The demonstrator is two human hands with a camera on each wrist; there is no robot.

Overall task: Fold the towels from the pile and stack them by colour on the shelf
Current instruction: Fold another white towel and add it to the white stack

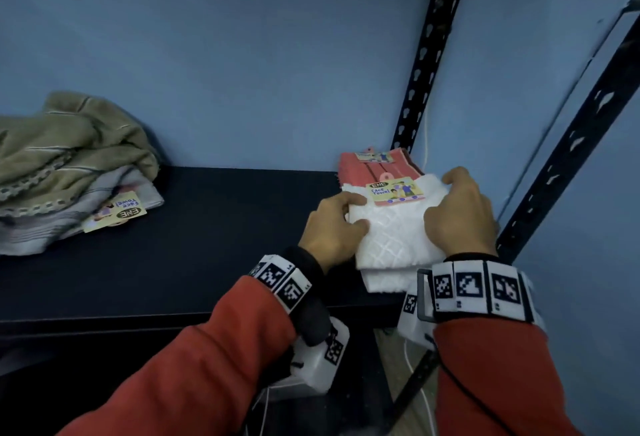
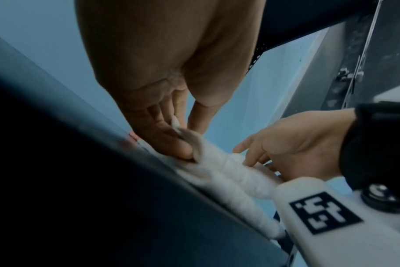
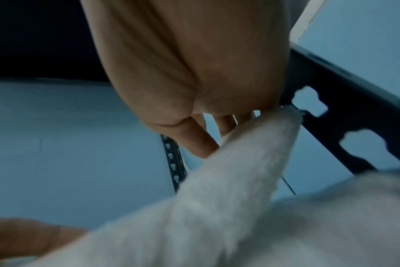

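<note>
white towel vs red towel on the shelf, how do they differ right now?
The white towel lies at the shelf's front edge, overhanging it; the red towel sits behind, at the wall. Both hands, left hand and right hand, grip the white towel; nothing touches the red towel. The white towel shows a diamond weave, the red towel stripes. Both are folded and carry a paper tag.
</note>
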